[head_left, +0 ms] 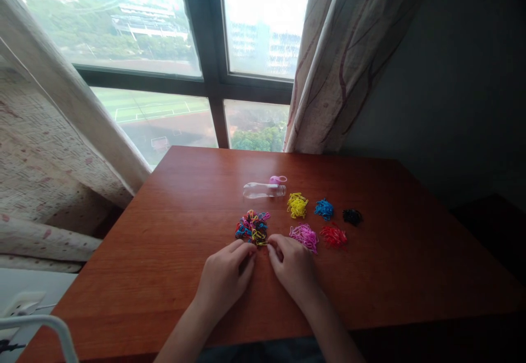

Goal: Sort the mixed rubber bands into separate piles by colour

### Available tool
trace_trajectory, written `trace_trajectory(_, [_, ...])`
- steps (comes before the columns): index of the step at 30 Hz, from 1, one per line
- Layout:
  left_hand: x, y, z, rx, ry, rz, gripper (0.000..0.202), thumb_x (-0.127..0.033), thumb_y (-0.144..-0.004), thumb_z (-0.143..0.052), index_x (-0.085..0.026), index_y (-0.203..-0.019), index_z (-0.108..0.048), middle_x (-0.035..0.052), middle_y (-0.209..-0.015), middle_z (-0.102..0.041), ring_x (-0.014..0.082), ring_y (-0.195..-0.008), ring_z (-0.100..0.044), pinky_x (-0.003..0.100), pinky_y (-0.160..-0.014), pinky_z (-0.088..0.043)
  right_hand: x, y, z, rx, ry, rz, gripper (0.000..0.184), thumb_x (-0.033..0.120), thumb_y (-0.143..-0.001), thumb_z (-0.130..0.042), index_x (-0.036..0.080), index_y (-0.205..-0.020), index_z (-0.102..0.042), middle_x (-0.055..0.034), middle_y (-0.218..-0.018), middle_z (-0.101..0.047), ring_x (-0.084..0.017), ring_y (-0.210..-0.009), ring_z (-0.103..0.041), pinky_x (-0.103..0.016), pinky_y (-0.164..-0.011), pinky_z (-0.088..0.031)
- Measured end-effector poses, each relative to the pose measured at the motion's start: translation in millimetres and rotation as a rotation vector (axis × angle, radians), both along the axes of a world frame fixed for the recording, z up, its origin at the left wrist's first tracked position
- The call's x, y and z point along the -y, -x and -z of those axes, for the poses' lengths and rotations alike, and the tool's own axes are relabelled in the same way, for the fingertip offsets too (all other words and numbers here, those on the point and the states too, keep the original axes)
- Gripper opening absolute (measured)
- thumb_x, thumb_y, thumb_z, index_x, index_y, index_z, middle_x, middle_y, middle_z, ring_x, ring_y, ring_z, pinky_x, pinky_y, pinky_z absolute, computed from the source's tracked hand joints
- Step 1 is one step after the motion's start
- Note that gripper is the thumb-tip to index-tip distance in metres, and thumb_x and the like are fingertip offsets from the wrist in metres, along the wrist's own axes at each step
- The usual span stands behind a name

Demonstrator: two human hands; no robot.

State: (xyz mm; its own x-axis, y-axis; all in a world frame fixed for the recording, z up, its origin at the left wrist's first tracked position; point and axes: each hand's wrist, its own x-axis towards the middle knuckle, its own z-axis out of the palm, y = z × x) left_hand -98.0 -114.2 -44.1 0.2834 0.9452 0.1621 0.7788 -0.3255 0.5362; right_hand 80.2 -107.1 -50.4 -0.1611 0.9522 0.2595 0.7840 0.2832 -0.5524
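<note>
A mixed pile of small coloured loops [251, 226], which look like rubber bands, lies on the wooden table just beyond my fingertips. My right hand [293, 267] is closed in a pinch at the pile's near right edge, with a yellow rubber band [263, 244] at its fingertips. To the left, my left hand [226, 272] also has thumb and fingers together at the near edge of the pile. What it pinches, if anything, is too small to make out. Single-colour heaps sit to the right: yellow [297, 205], blue [324, 209], black [352, 216], pink [304, 237] and red [333, 236].
Behind the piles a clear plastic bottle [263, 190] lies on its side, beside a pink cap with a ring [276, 180]. The brown table [164, 231] ends at a window with curtains [329, 67]. A white curved tube [49, 322] shows at lower left.
</note>
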Motion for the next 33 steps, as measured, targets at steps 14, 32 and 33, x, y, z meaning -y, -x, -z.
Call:
trace_trajectory(14, [-1, 0, -1.5, 0.002, -0.019, 0.006, 0.016, -0.024, -0.092, -0.050, -0.025, -0.092, -0.067, 0.0008, -0.088, -0.071, 0.0159, -0.078, -0.068, 0.024, -0.068, -0.047, 0, -4, 5.5, -0.103, -0.003, -0.035, 0.012, 0.016, -0.090, -0.055, 0.021, -0.091, -0.066, 0.0000, -0.076, -0.070, -0.015, -0.071, -0.065, -0.022, -0.069, -0.043])
trace_trajectory(32, [0, 1, 1.8, -0.046, 0.017, 0.020, 0.017, -0.024, -0.094, -0.047, -0.025, -0.094, -0.064, 0.0005, -0.093, -0.070, 0.0167, -0.082, -0.068, 0.026, -0.070, -0.046, -22, -33, -4.1, -0.115, -0.161, 0.207, 0.018, 0.028, -0.094, -0.052, 0.020, -0.089, -0.068, -0.0028, -0.073, -0.070, -0.016, -0.062, -0.064, -0.024, -0.062, -0.041])
trace_trajectory(33, [0, 1, 1.9, -0.048, 0.017, 0.021, 0.017, -0.024, -0.094, -0.047, -0.025, -0.094, -0.064, 0.0006, -0.093, -0.070, 0.0168, -0.082, -0.068, 0.026, -0.070, -0.046, -30, -40, -7.0, -0.099, -0.173, 0.239, 0.019, 0.029, -0.093, -0.052, 0.020, -0.089, -0.068, -0.0031, -0.072, -0.070, -0.016, -0.063, -0.064, -0.024, -0.062, -0.041])
